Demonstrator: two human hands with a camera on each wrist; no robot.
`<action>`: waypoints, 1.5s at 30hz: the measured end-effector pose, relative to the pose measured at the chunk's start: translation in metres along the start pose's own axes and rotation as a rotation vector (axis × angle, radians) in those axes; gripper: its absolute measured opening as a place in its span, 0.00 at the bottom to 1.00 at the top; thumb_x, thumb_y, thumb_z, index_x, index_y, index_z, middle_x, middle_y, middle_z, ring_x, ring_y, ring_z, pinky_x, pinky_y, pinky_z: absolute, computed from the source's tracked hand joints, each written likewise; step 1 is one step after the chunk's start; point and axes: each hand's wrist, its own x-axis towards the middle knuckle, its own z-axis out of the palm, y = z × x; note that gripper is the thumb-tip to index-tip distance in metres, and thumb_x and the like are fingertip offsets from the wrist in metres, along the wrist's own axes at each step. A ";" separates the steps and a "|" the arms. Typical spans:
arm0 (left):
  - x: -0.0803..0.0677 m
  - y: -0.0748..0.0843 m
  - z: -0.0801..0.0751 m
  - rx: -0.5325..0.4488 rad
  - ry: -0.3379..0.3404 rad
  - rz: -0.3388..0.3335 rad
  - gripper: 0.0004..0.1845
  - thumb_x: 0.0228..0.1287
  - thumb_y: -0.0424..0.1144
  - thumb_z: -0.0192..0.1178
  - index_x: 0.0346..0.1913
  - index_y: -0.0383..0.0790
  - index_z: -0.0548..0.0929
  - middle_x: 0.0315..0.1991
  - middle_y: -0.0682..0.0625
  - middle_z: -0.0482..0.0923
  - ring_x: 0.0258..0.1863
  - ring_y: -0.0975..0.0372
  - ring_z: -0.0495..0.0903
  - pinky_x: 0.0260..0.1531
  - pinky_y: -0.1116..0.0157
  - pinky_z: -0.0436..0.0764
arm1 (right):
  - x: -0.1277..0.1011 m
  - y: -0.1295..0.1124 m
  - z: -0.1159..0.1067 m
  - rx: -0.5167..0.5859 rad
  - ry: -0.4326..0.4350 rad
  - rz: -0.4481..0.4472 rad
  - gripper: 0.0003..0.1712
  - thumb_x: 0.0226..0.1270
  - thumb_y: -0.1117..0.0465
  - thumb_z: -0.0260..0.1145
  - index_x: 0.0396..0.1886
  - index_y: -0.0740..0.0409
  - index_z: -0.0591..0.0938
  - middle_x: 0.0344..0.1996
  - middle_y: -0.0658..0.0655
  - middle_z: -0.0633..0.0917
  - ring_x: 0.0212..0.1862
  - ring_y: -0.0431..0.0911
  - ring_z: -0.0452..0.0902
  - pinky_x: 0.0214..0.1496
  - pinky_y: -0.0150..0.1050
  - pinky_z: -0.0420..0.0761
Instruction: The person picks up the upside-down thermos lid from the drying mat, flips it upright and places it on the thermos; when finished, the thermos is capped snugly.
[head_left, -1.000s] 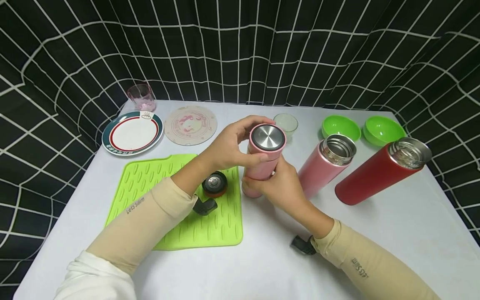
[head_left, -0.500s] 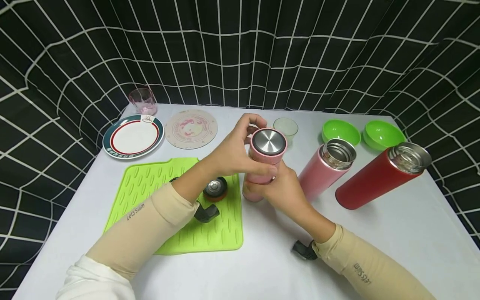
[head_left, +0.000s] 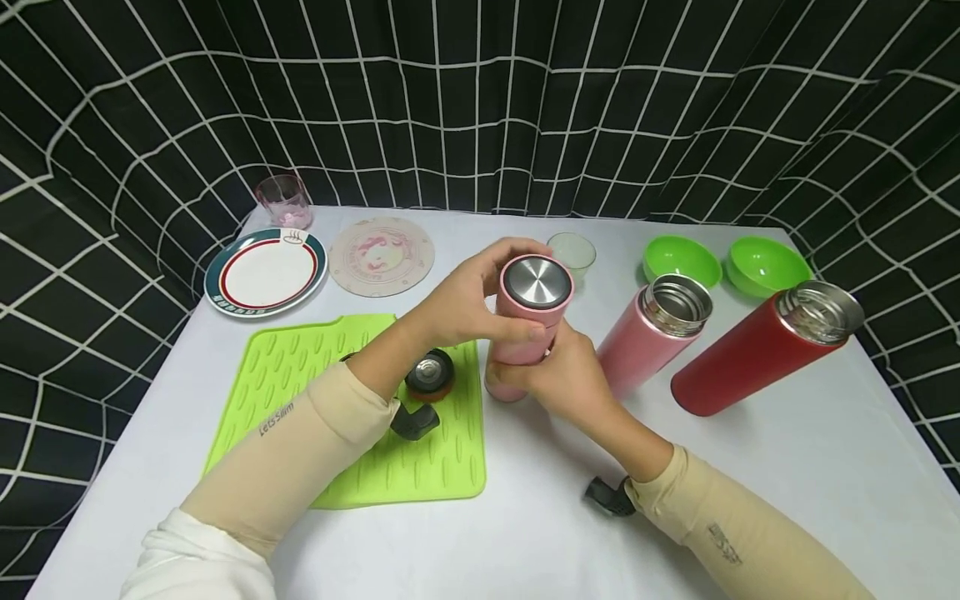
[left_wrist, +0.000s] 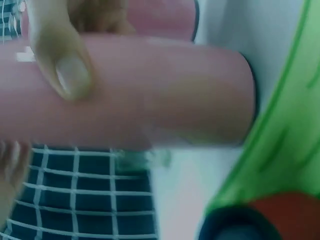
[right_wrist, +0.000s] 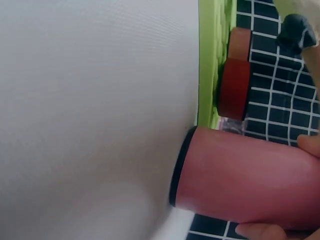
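Note:
A pink thermos (head_left: 522, 350) with a brushed-metal disc on its lid (head_left: 536, 282) stands upright on the white table, just right of a green ribbed mat (head_left: 450, 467). My left hand (head_left: 480, 296) grips it at the lid, thumb across the near side and fingers round the back. Lower down, my right hand (head_left: 566, 375) holds the body, its thumb on the near side. The thermos's dark-edged base (right_wrist: 181, 165) meets the tabletop in the right wrist view. To the right, an open pink thermos (head_left: 648, 333) and an open red thermos (head_left: 757, 354) show bare steel necks.
A red lid with a dark inside (head_left: 431, 373) lies on the mat; a second, pinkish lid (right_wrist: 240, 44) sits beside it, mostly behind my left arm. Farther back are a plate (head_left: 270, 271), a round mat (head_left: 382, 257), a pink glass (head_left: 285, 202), a clear glass (head_left: 572, 250) and green bowls (head_left: 682, 260).
Half a second ago my left fingers were raised off the lid's far side; now they wrap round it again. My right hand keeps its hold, and the thermos stays in place.

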 end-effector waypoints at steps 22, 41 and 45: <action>-0.007 0.012 0.000 0.082 0.089 -0.086 0.34 0.42 0.34 0.78 0.58 0.38 0.80 0.49 0.53 0.83 0.51 0.61 0.78 0.55 0.60 0.74 | -0.003 -0.004 0.002 0.086 -0.037 0.053 0.39 0.40 0.54 0.83 0.54 0.51 0.75 0.42 0.49 0.84 0.45 0.45 0.80 0.50 0.44 0.77; -0.014 0.009 0.001 0.106 -0.013 -0.101 0.44 0.47 0.38 0.76 0.69 0.40 0.67 0.55 0.55 0.77 0.55 0.62 0.75 0.58 0.60 0.72 | -0.012 0.000 0.006 0.109 -0.034 -0.002 0.47 0.48 0.49 0.80 0.65 0.50 0.65 0.56 0.49 0.75 0.59 0.44 0.71 0.63 0.49 0.68; -0.027 0.012 -0.005 0.223 -0.033 -0.228 0.53 0.49 0.45 0.76 0.75 0.43 0.55 0.65 0.55 0.69 0.63 0.63 0.68 0.63 0.56 0.68 | -0.025 0.002 0.004 0.092 -0.048 -0.009 0.53 0.50 0.48 0.80 0.70 0.55 0.59 0.64 0.54 0.67 0.65 0.49 0.64 0.65 0.54 0.67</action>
